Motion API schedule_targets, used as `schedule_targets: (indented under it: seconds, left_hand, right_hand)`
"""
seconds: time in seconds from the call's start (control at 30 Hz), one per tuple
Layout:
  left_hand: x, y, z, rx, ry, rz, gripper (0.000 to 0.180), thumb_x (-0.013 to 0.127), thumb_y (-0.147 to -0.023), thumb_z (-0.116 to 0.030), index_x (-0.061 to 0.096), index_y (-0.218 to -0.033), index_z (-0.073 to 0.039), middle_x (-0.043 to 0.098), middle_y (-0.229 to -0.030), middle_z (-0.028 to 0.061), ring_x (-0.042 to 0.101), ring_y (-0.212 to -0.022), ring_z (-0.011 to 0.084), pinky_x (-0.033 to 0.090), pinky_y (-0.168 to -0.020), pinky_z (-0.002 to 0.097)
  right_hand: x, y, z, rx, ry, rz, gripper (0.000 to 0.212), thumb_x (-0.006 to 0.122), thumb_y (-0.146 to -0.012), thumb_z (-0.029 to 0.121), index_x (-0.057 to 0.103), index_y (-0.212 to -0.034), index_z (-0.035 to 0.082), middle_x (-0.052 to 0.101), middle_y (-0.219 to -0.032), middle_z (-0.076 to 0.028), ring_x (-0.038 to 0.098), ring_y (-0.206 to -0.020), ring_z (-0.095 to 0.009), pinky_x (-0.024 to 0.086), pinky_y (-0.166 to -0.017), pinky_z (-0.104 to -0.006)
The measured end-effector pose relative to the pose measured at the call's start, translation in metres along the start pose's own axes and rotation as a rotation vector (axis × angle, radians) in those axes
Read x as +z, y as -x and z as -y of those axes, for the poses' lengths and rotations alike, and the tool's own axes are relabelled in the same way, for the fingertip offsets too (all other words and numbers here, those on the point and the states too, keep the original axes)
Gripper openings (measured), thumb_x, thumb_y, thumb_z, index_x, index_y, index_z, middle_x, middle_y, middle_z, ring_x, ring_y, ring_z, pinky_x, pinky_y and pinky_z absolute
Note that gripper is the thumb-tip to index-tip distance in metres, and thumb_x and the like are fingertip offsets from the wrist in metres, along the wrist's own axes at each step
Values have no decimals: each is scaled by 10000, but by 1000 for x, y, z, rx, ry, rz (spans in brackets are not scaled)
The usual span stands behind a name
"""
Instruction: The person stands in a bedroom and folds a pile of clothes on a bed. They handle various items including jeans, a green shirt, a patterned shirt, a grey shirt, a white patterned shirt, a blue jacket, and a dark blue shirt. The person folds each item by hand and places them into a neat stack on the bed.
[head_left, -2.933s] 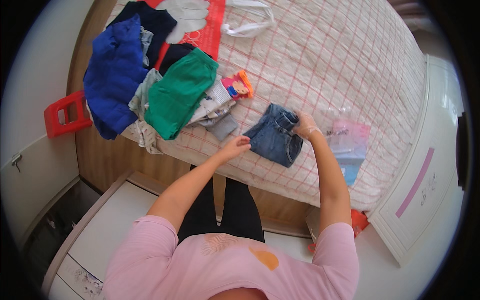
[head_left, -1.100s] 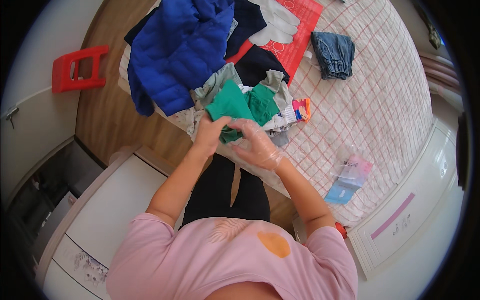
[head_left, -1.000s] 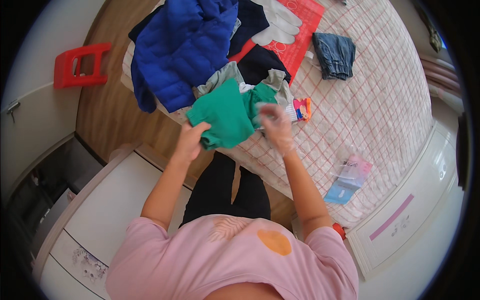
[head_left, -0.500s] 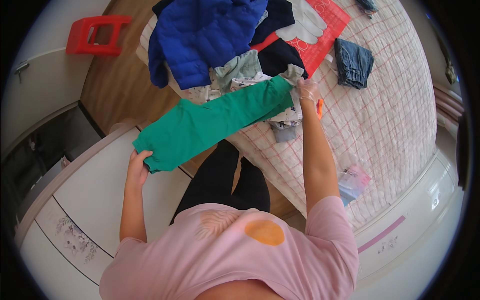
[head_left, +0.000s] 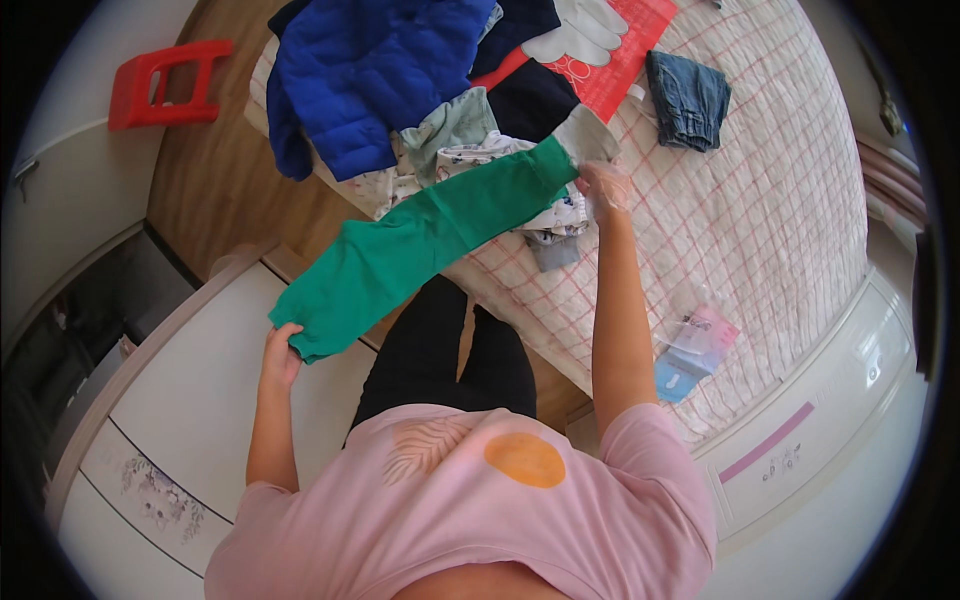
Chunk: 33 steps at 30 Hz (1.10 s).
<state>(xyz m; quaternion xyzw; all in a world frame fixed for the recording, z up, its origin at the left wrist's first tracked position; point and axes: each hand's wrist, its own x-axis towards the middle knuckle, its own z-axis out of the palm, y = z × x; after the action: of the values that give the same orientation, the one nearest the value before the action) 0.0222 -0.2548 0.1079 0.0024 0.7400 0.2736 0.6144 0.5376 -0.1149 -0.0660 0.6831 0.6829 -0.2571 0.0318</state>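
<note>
A pair of green trousers, folded lengthwise, stretches slantwise between my two hands. My left hand pinches its near left end, thumb on top. At the far right end my right hand, in a clear plastic glove, is closed on the edge close to a light grey part that sticks out past the green. Some of the right fingers are hidden. Under the far end lies a pile of patterned white clothes, with a grey piece poking out below.
On the checked bedspread lie a blue padded jacket, dark clothes, folded jeans, a red bag with white gloves, and a plastic packet. A red stool and a white cabinet stand left.
My right hand has come a little toward me, and more of the grey part shows beyond it. My left hand is slightly lower, still holding its end. The whole view has shifted a little.
</note>
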Motion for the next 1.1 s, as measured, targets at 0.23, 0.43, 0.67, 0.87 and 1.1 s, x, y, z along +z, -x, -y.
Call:
schedule_targets:
  seconds: [0.23,0.43,0.67,0.87,1.1]
  left_hand:
    - [-11,-21,8,7,-39,1,493,494,-727,-31,392,-1202,51,478,-1198,152,490,-1067,288,431,-898,395]
    - [-10,-28,6,-4,-16,59,490,491,-729,-13,390,-1205,49,471,-1201,157,476,-1081,287,413,-916,398]
    - [-18,-5,-13,60,17,88,490,503,-718,2,400,-1195,44,481,-1187,141,478,-1075,269,400,-925,382]
    - [-16,-1,-33,181,45,184,454,504,-720,8,430,-1166,48,513,-1149,128,494,-1061,256,402,-925,372]
    - [18,0,-65,596,-207,113,365,543,-731,73,500,-1089,13,546,-1067,91,508,-1023,203,386,-923,321]
  right_hand:
    - [48,-16,-35,376,-290,-87,347,692,-640,246,649,-931,60,608,-1001,-148,581,-937,-309,460,-785,-349]
    - [55,-41,-67,497,-751,160,329,691,-704,261,645,-906,5,647,-858,-96,591,-889,-159,459,-767,-294]
    - [-13,6,-45,281,-1413,196,302,667,-753,204,592,-980,20,623,-904,-59,596,-819,-152,466,-732,-264]
    - [-117,72,-22,284,-1310,24,334,642,-791,145,546,-1083,14,615,-924,-38,571,-841,-131,449,-779,-267]
    - [-286,188,1,229,-830,-292,264,644,-778,96,591,-1023,13,615,-897,-25,545,-809,-94,425,-719,-233]
